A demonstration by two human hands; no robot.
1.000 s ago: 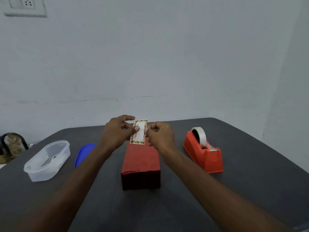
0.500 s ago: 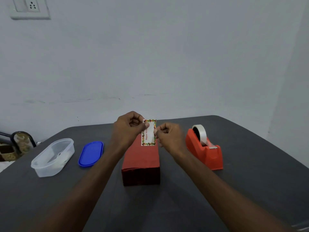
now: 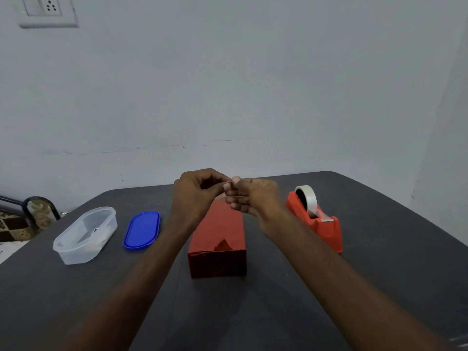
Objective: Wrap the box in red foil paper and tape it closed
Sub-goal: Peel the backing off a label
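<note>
My two hands meet in the air just above the far end of the box [image 3: 217,239], which lies lengthwise on the dark counter [image 3: 379,274], already covered in red foil paper, its near end face toward me. My left hand [image 3: 196,191] has its fingers curled in, thumb and forefinger drawn together toward the right. My right hand [image 3: 253,196] is curled too, its thumb tip raised against the left fingertips. Something thin is pinched between them, seen edge-on; I cannot tell what it is from this angle.

To the right of the box, set apart from it, stands the red tape dispenser [image 3: 319,221], its roll of pale tape [image 3: 307,196] upright at the far end. To the left of the box lies a blue lid [image 3: 142,229] flat on the counter, and farther left of that a clear plastic container [image 3: 84,234] with a little something inside. Behind the box rises a plain wall, with a switch plate [image 3: 46,11] high on the left.
</note>
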